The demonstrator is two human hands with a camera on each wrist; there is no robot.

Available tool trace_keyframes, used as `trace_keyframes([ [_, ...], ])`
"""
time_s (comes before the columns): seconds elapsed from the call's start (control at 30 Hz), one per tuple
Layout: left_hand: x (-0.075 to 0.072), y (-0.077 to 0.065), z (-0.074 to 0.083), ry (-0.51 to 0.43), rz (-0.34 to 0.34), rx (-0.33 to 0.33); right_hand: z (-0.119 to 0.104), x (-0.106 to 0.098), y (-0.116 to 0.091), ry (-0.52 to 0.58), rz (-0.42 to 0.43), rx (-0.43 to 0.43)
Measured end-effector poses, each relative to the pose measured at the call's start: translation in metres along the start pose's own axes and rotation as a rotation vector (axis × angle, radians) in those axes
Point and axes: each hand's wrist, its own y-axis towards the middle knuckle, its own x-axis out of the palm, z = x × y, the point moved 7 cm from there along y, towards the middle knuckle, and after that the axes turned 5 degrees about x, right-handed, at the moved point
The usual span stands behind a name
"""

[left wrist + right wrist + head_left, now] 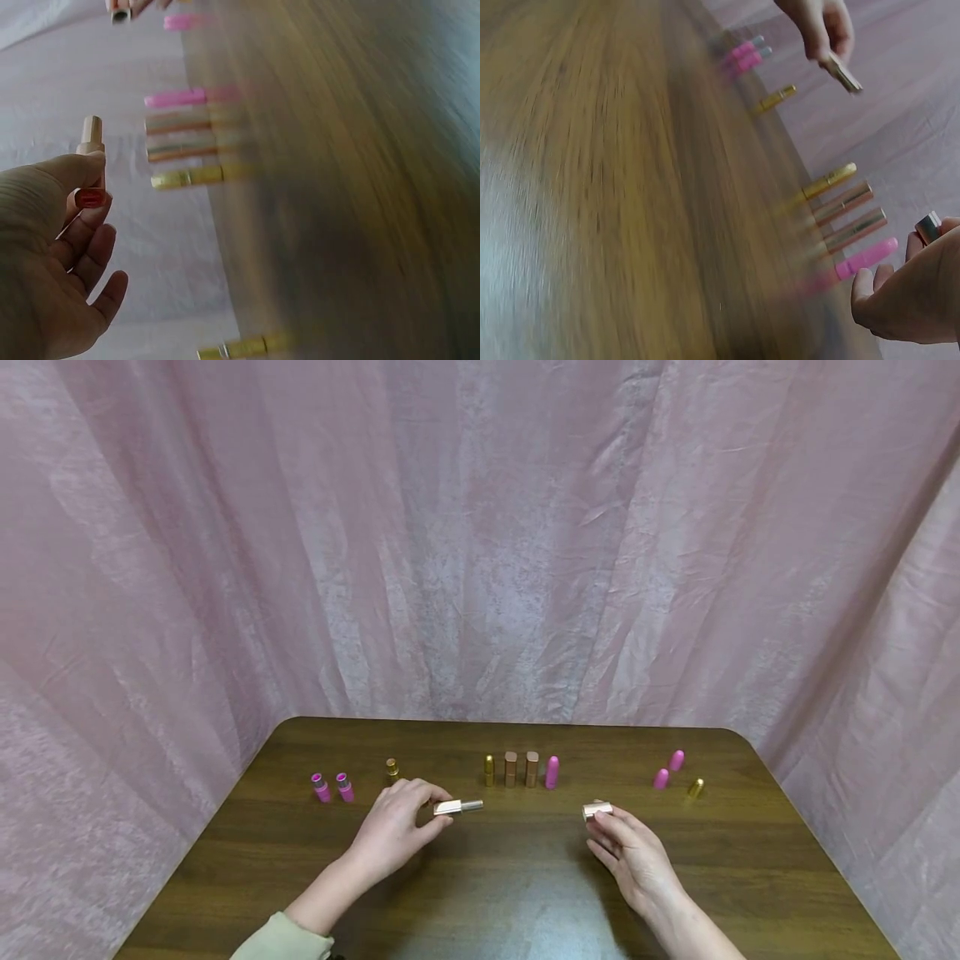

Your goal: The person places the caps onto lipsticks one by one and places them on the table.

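My left hand pinches an uncapped rose-gold lipstick between thumb and fingers, above the table. Its slim inner tube points right, and the red underside of the base shows in the left wrist view. Held in my right hand is a rose-gold lipstick cap, apart from the lipstick; its dark opening shows in the left wrist view. Between and beyond the hands stand a capped gold lipstick, two capped rose-gold lipsticks and a capped pink lipstick in a row.
On the brown wooden table, two uncapped pink lipsticks and an uncapped gold lipstick stand at the left. Two pink caps and a gold cap stand at the right. A pink curtain hangs behind.
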Motion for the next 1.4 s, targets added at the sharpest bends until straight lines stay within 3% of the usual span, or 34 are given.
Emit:
trace_keyframes([
  [0.23,0.023,0.018,0.028,-0.024,-0.03,0.05,0.009,0.026,-0.003,0.009,-0.032,0.004],
  [0.47,0.044,0.026,0.047,-0.043,-0.076,0.071,0.019,0.047,-0.004,0.002,-0.065,0.014],
  [0.87,0.054,0.028,0.051,-0.075,-0.09,0.045,0.025,0.055,-0.004,0.003,-0.054,0.028],
  [1.4,0.06,0.027,0.055,-0.112,-0.098,0.038,0.033,0.065,-0.003,-0.023,-0.118,0.038],
])
